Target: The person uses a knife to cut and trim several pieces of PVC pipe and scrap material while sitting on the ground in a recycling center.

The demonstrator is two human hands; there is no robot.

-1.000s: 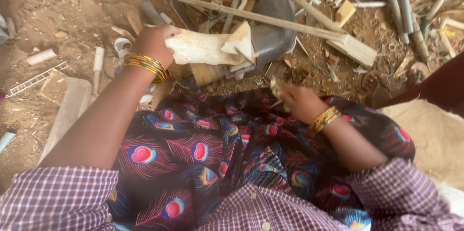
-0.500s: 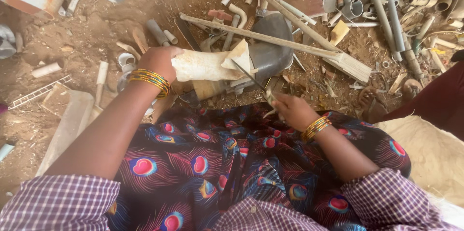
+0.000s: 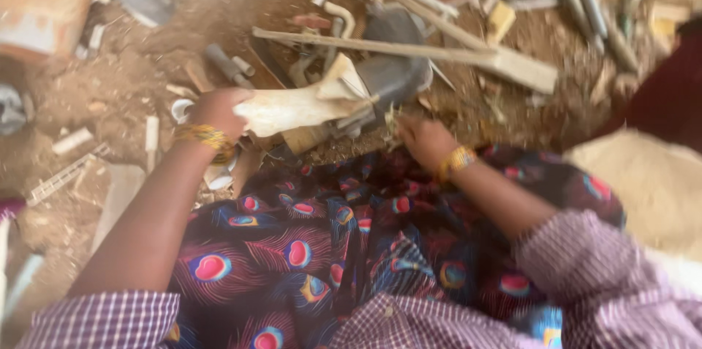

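Pale wood piece (image 3: 292, 108) gripped by left hand (image 3: 216, 111) above dirt.

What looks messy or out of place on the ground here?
Plenty: pipe offcuts and wooden sticks lie strewn at odd angles over the bare dirt. The left hand grips a pale wood piece with a rough, irregular edge. The picture is too blurred to judge the right hand.
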